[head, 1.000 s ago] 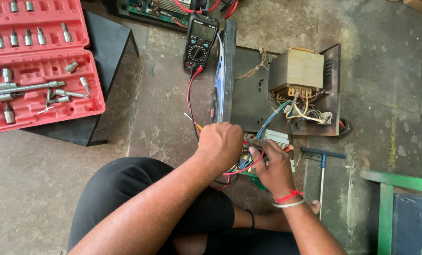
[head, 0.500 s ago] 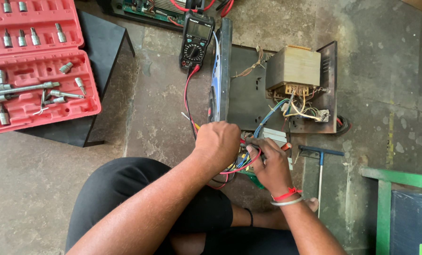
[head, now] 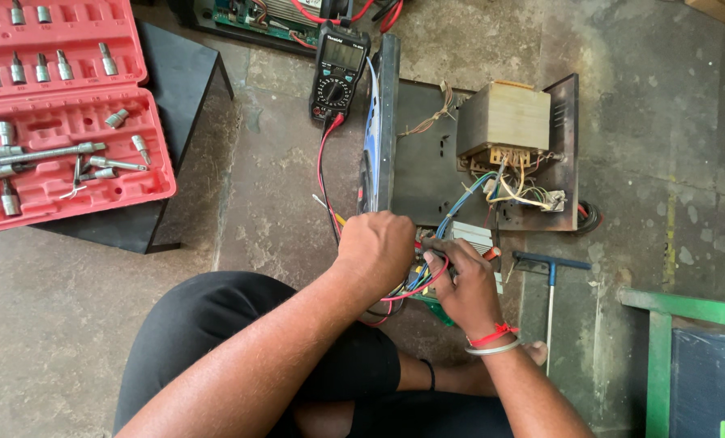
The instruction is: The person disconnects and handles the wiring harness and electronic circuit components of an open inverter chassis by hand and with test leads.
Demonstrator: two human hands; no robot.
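My left hand (head: 376,250) is curled into a fist over a bundle of coloured wires (head: 418,284) at the near edge of an open metal chassis (head: 415,154). My right hand (head: 462,284) pinches the same wires from the right; a red thread and a metal bangle circle its wrist. What the fingers hold beneath is hidden. A boxy transformer (head: 504,122) sits on the chassis with wires running down to my hands. A black multimeter (head: 338,71) lies on the floor beyond, its red lead (head: 320,174) trailing toward my left hand.
An open red socket set case (head: 58,113) rests on a black box at the left. A T-handle tool (head: 551,280) lies right of my hands. A green frame (head: 662,341) stands at the right. A circuit board (head: 257,16) lies at the top. The floor is bare concrete.
The view has shifted slightly. Both hands stay on the wires, with small finger movements only.
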